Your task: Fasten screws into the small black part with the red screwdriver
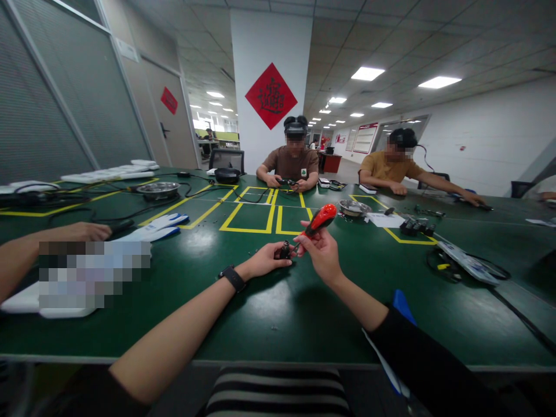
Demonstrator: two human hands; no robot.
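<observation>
My left hand [266,259], with a black watch [233,278] on its wrist, rests near the green tabletop [278,301]. Its fingers are closed on a small dark cylindrical part [285,251], held upright. In my right hand [324,253] is a screwdriver [322,219] with a red and black handle, tilted so the handle points up and right. The screwdriver's shaft slants down toward the dark part. Whether the tip touches it cannot be made out. Tiny loose pieces lie on the table close to my left hand.
Metal bowls stand at left [158,190] and right [355,208]. White-blue gloves [158,228] lie near another person's hand [89,231]. Black parts [417,227] and a cabled white strip [468,262] lie at right. Two people [292,159] [393,165] sit opposite. A blue object [403,306] lies by my right forearm.
</observation>
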